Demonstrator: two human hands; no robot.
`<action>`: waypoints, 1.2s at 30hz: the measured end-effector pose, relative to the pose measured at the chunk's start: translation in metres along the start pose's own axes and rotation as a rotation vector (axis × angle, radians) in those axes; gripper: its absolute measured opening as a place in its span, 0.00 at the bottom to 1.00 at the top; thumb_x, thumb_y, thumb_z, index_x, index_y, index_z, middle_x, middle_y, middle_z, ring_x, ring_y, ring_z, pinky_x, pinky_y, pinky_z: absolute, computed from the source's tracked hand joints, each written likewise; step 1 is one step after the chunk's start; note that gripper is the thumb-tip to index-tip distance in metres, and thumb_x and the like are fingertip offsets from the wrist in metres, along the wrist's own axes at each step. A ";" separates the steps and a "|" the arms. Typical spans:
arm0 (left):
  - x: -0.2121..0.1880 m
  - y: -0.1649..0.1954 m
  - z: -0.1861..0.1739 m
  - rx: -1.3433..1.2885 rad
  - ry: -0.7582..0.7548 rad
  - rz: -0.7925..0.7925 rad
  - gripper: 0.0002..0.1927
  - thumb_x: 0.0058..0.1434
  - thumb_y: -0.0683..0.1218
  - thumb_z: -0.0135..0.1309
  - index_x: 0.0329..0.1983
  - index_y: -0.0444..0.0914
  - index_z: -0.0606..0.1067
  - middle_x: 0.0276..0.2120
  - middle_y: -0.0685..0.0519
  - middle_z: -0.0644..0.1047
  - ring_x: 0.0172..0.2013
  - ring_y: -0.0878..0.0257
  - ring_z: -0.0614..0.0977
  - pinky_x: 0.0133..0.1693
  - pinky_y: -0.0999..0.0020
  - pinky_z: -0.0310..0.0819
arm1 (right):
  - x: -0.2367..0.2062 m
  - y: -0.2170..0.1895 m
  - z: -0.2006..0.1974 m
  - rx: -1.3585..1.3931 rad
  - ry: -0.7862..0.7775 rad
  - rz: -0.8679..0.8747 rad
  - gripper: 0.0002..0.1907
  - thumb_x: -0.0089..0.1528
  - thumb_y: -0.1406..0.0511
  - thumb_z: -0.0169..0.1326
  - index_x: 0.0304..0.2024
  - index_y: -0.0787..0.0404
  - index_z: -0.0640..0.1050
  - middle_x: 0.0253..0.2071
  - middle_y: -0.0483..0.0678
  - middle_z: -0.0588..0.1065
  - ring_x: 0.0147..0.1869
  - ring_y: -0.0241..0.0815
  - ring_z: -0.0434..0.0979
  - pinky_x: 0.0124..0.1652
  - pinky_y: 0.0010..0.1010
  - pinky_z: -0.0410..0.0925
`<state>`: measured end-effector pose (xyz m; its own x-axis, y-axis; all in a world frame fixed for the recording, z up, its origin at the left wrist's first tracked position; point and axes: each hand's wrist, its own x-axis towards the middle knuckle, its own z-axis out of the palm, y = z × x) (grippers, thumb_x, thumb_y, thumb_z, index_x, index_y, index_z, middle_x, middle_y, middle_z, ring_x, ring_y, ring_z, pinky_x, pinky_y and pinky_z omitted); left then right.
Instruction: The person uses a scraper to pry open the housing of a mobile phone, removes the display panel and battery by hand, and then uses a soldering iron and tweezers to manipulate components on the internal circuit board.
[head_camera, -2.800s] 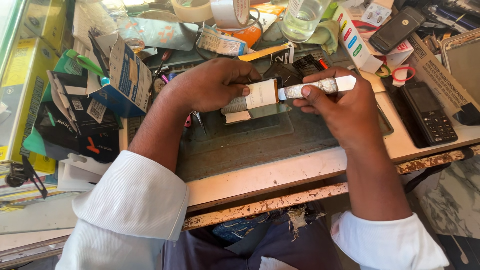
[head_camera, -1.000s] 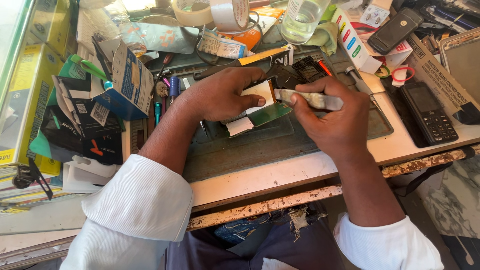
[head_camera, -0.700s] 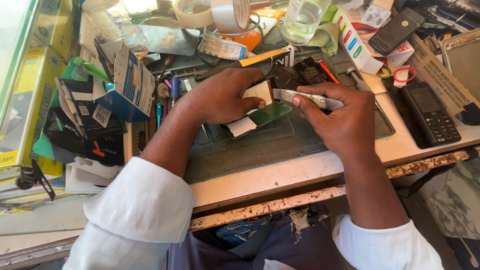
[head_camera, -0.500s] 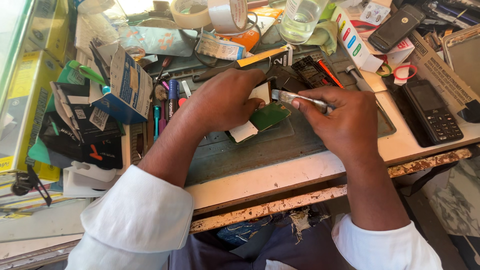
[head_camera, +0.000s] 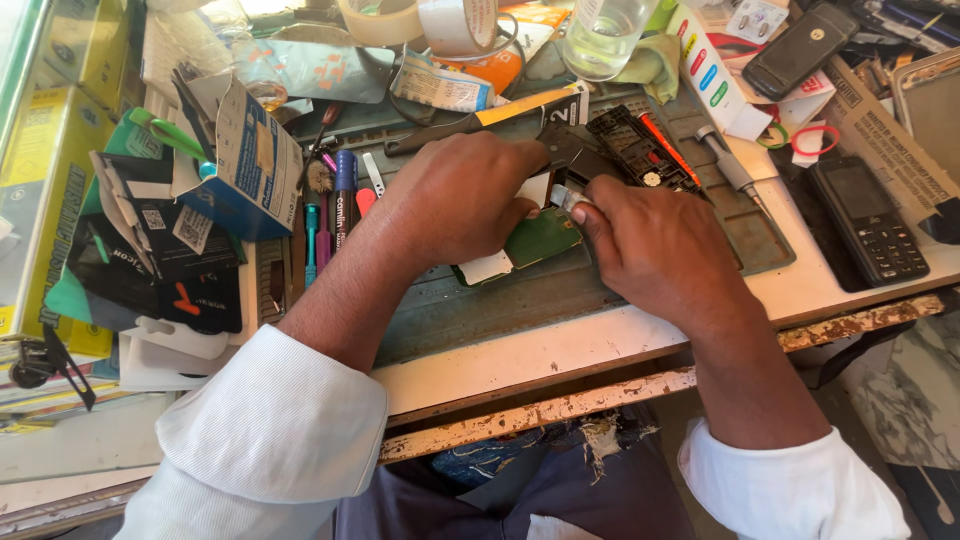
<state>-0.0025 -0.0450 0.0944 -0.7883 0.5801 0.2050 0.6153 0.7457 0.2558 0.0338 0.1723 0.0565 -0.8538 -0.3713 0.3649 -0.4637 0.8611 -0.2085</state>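
On the grey-green work mat (head_camera: 600, 300) at the middle of the bench, the left hand (head_camera: 455, 200) lies knuckles up over a small green circuit board (head_camera: 540, 238), fingers curled down and pressing it flat; a white, papery piece (head_camera: 485, 268) shows from under the palm at the board's near corner. The right hand (head_camera: 660, 250) sits just beside it on the board's right, fingers bunched in a narrow grip around a small silvery tool (head_camera: 568, 197) whose end touches the board's far edge. What the tool's tip looks like is hidden by the fingers.

The mat is dull and scuffed, its right part moulded into shallow trays. The bench's near edge (head_camera: 560, 410) is bare pale wood with chipped, flaking paint. Toward the far edge things crowd in: a black plastic phone frame (head_camera: 640, 150) just behind the hands, a clear glass (head_camera: 605, 35), and rolls of tape (head_camera: 420, 20). At the left edge stand blue cardboard boxes (head_camera: 250, 165) and pens (head_camera: 345, 195); near the right edge lies a black keypad phone (head_camera: 870, 220). Open room lies only on the mat's near strip, between the forearms.
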 end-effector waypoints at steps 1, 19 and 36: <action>0.000 0.001 0.000 0.005 0.000 0.007 0.17 0.56 0.48 0.63 0.47 0.40 0.76 0.36 0.44 0.81 0.42 0.42 0.81 0.42 0.45 0.74 | 0.000 0.000 0.000 0.005 -0.008 -0.004 0.13 0.70 0.59 0.51 0.35 0.62 0.72 0.25 0.57 0.75 0.29 0.62 0.76 0.31 0.55 0.67; -0.009 -0.010 -0.018 -0.157 -0.052 0.138 0.20 0.55 0.46 0.64 0.51 0.40 0.78 0.37 0.43 0.83 0.43 0.43 0.83 0.43 0.48 0.73 | -0.006 0.010 -0.003 0.189 -0.087 -0.014 0.13 0.67 0.55 0.53 0.38 0.57 0.76 0.19 0.53 0.72 0.27 0.59 0.76 0.29 0.50 0.65; -0.003 -0.009 -0.011 -0.092 -0.032 0.149 0.21 0.52 0.44 0.64 0.50 0.38 0.79 0.41 0.44 0.82 0.46 0.43 0.82 0.47 0.48 0.73 | 0.002 -0.018 -0.016 -0.138 -0.168 0.006 0.11 0.67 0.59 0.52 0.40 0.60 0.75 0.27 0.54 0.78 0.31 0.59 0.79 0.31 0.52 0.69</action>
<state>-0.0055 -0.0575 0.1013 -0.6869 0.6936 0.2171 0.7222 0.6180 0.3106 0.0444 0.1617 0.0755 -0.8894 -0.4084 0.2052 -0.4312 0.8987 -0.0804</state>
